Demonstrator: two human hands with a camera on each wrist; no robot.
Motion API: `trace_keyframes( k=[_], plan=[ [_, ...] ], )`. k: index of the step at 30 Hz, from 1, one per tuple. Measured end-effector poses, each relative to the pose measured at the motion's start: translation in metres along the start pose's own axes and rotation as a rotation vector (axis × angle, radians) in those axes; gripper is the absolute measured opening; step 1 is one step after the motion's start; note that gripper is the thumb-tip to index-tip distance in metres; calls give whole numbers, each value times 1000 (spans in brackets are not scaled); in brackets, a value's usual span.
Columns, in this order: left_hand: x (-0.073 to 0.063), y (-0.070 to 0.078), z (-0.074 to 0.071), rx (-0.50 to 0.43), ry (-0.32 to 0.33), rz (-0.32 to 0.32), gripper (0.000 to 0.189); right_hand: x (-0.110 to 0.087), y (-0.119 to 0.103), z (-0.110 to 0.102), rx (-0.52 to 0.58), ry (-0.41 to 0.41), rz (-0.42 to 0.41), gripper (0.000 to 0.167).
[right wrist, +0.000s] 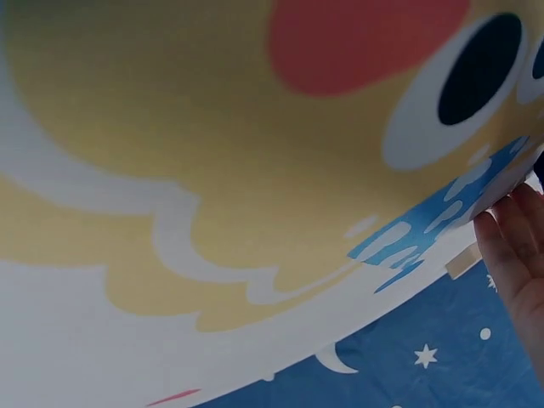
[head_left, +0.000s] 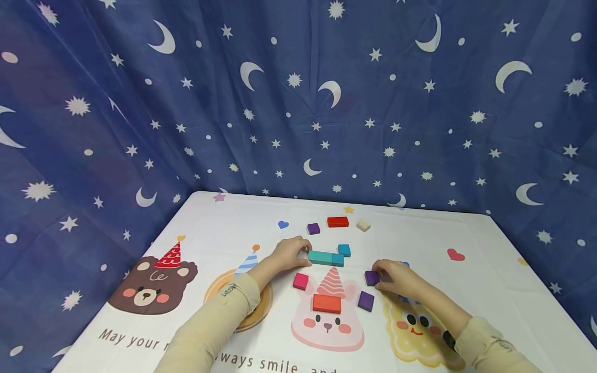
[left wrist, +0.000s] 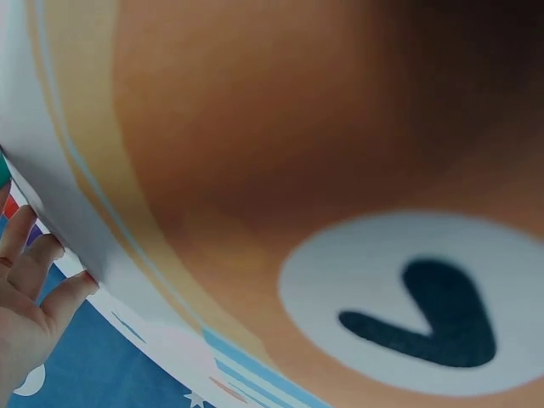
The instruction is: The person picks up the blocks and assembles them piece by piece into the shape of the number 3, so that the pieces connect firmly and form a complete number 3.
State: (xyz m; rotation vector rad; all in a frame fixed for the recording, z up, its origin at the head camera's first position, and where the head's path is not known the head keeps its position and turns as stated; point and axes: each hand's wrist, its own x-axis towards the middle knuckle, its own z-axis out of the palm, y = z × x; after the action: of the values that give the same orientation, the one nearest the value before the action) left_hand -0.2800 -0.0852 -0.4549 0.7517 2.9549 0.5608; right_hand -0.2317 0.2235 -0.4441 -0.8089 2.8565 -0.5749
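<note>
At the middle of the table, a long teal block lies end to end with a blue block. My left hand holds the teal block's left end, index finger at its far corner and thumb at its near corner. A second blue block sits just behind that row. On the right, my right hand pinches a purple block between thumb and fingers. Another purple block lies nearer to me. Both wrist views show mostly printed cloth, with the left hand and right hand at their edges.
A pink block and an orange-red block lie in front. Behind are a small purple block, a red block and a cream block. A blue star-and-moon curtain hangs beyond the white printed tablecloth.
</note>
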Motion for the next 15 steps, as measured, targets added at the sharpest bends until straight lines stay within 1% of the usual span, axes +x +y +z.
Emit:
trace_keyframes(
  k=[9, 15],
  plan=[
    [0, -1, 0, 13, -5, 9, 33, 3, 0, 2, -6, 22, 22, 29],
    [0, -1, 0, -14, -6, 1, 33, 8, -5, 2, -40, 47, 56, 30]
  ],
)
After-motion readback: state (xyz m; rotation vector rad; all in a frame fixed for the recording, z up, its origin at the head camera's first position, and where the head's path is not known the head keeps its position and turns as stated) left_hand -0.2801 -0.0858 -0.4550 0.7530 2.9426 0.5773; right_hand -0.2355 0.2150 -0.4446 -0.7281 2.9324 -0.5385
